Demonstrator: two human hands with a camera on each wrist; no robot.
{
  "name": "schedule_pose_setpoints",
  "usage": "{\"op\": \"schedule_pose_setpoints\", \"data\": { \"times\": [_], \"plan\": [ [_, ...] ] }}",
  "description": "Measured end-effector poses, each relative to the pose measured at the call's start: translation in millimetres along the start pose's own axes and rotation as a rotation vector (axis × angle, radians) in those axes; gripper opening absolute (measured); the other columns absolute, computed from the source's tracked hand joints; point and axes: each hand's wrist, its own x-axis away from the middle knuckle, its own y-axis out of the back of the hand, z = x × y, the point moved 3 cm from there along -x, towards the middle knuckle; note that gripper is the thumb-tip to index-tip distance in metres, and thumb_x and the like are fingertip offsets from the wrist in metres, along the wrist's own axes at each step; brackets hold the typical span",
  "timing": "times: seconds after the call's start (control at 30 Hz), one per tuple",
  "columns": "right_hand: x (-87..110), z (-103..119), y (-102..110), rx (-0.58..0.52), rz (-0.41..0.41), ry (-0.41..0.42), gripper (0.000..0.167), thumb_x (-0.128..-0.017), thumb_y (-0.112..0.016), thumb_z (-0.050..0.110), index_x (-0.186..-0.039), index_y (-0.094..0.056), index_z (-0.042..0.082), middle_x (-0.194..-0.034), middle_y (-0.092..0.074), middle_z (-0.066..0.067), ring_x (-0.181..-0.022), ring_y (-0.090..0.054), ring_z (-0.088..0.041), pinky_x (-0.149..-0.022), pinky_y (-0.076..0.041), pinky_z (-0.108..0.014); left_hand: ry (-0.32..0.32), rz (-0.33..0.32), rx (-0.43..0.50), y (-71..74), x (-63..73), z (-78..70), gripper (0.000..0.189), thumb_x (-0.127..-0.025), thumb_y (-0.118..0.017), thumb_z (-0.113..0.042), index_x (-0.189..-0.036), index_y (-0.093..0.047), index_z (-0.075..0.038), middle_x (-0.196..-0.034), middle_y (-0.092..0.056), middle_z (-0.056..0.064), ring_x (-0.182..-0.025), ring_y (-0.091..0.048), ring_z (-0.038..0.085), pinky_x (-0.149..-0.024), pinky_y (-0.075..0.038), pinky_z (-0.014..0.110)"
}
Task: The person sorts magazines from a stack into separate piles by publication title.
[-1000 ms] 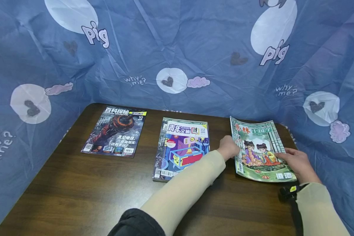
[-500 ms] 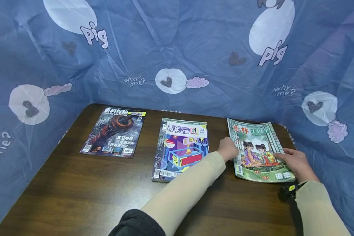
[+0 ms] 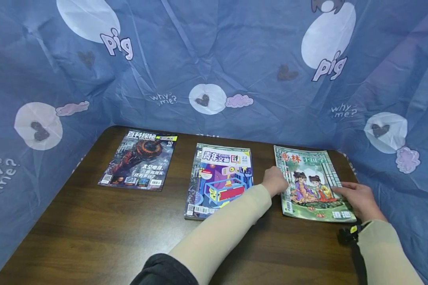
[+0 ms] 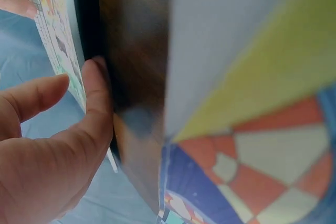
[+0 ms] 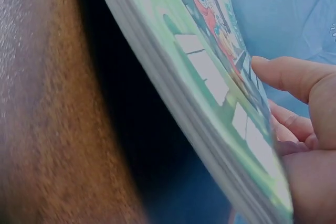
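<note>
A green-covered magazine (image 3: pixel 308 188) with two cartoon children lies at the right of the table in the head view. My left hand (image 3: pixel 275 181) is at its left edge, fingers curled there. In the left wrist view, the index finger (image 4: pixel 97 85) runs along the spine side, with the thumb over the cover side. My right hand (image 3: pixel 361 200) grips the opposite edge, its thumb on the cover and the other fingers partly hidden. The right wrist view shows the magazine's layered page edge (image 5: pixel 173 103) above a dark shadow.
In the middle lies a purple-covered magazine (image 3: pixel 224 178) on top of another, partly overlapped by my left sleeve (image 3: pixel 221 229). A dark magazine (image 3: pixel 139 160) lies at the left of the wooden table (image 3: pixel 92 229). Blue printed cloth (image 3: pixel 207 51) hangs behind and at the sides.
The green magazine has come down flatter and shifted slightly left and nearer; its raised, bent cover looks straighter. Both hands stay at its edges.
</note>
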Motion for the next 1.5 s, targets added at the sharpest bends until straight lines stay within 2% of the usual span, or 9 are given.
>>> {"op": "schedule_pose_setpoints", "data": {
  "times": [0.23,0.37,0.5,0.77,1.0,1.1,1.27,1.37,1.5],
  "plan": [
    [3.4,0.6,3.1,0.051,-0.041,0.047,0.073,-0.094,-0.072,0.031,-0.144,-0.044,-0.014,-0.124,-0.058,-0.027,-0.088,-0.061,-0.021,-0.064,-0.054,-0.029,-0.05,-0.033,-0.068,-7.7,-14.2,5.5,0.047,-0.077,-0.075,-0.003,-0.051,-0.039,-0.016,-0.05,-0.042,0.0,-0.047,-0.043,0.015,-0.041,-0.041,0.024],
    [6.5,0.8,5.3,0.073,-0.052,0.076,0.073,-0.095,-0.07,0.032,-0.143,-0.043,-0.016,-0.135,-0.05,-0.033,-0.099,-0.058,-0.026,-0.064,-0.051,-0.023,-0.055,-0.036,-0.065,-1.9,-6.3,5.6,0.046,-0.079,-0.076,-0.005,-0.052,-0.039,-0.016,-0.054,-0.041,-0.001,-0.05,-0.041,0.015,-0.044,-0.044,0.024],
    [8.5,2.1,5.1,0.026,-0.064,0.133,0.071,-0.096,-0.069,0.027,-0.142,-0.04,-0.02,-0.134,-0.05,-0.035,-0.091,-0.063,-0.014,-0.066,-0.054,-0.02,-0.088,-0.036,-0.031,14.4,13.9,3.0,0.046,-0.082,-0.078,-0.006,-0.051,-0.045,-0.012,-0.055,-0.054,-0.001,-0.049,-0.048,0.013,-0.048,-0.047,0.023],
    [15.4,12.7,-1.5,-0.015,-0.097,0.17,0.071,-0.097,-0.069,0.025,-0.144,-0.039,-0.019,-0.135,-0.052,-0.035,-0.083,-0.06,-0.001,-0.068,-0.054,-0.018,-0.169,-0.018,0.003,21.4,16.2,10.8,0.041,-0.086,-0.074,-0.007,-0.054,-0.049,-0.012,-0.05,-0.05,-0.001,-0.042,-0.041,0.012,-0.042,-0.041,0.024],
    [24.0,32.9,-11.6,0.029,-0.142,0.186,0.071,-0.098,-0.067,0.029,-0.149,-0.039,-0.012,-0.142,-0.051,-0.03,-0.119,-0.06,-0.029,-0.075,-0.054,-0.019,-0.27,-0.058,0.017,40.4,23.1,16.3,0.047,-0.085,-0.072,-0.008,-0.05,-0.042,-0.014,-0.043,-0.034,-0.004,-0.04,-0.036,0.012,-0.041,-0.037,0.025],
    [29.3,41.8,-16.3,0.022,-0.156,0.19,0.07,-0.098,-0.068,0.03,-0.149,-0.041,-0.01,-0.141,-0.052,-0.028,-0.113,-0.064,-0.021,-0.076,-0.054,-0.02,-0.299,-0.068,0.045,49.4,26.3,20.1,0.045,-0.085,-0.069,-0.004,-0.05,-0.04,-0.012,-0.042,-0.03,-0.003,-0.038,-0.031,0.012,-0.039,-0.033,0.025],
    [41.1,55.0,-27.4,-0.003,-0.154,0.205,0.071,-0.097,-0.07,0.034,-0.149,-0.044,-0.006,-0.141,-0.054,-0.025,-0.098,-0.061,-0.002,-0.072,-0.05,-0.016,-0.311,-0.102,0.076,62.0,36.0,25.5,0.012,-0.089,-0.07,-0.011,-0.09,-0.071,0.001,-0.068,-0.061,0.003,-0.055,-0.051,0.013,-0.06,-0.049,0.024],
    [49.7,63.3,-34.4,-0.001,-0.158,0.22,0.073,-0.096,-0.07,0.039,-0.15,-0.045,-0.002,-0.141,-0.055,-0.023,-0.102,-0.061,-0.004,-0.074,-0.05,-0.016,-0.33,-0.124,0.1,67.9,43.2,28.1,0.036,-0.092,-0.071,-0.015,-0.122,-0.068,0.003,-0.098,-0.07,0.008,-0.083,-0.063,0.016,-0.079,-0.053,0.026],
    [63.9,76.2,-45.7,-0.007,-0.147,0.279,0.073,-0.097,-0.068,0.042,-0.151,-0.045,-0.001,-0.141,-0.056,-0.023,-0.104,-0.06,-0.006,-0.079,-0.051,-0.019,-0.364,-0.136,0.175,76.9,52.2,34.6,0.036,-0.093,-0.07,-0.013,-0.124,-0.066,0.004,-0.102,-0.068,0.007,-0.093,-0.063,0.018,-0.081,-0.052,0.027]
  ]
}}
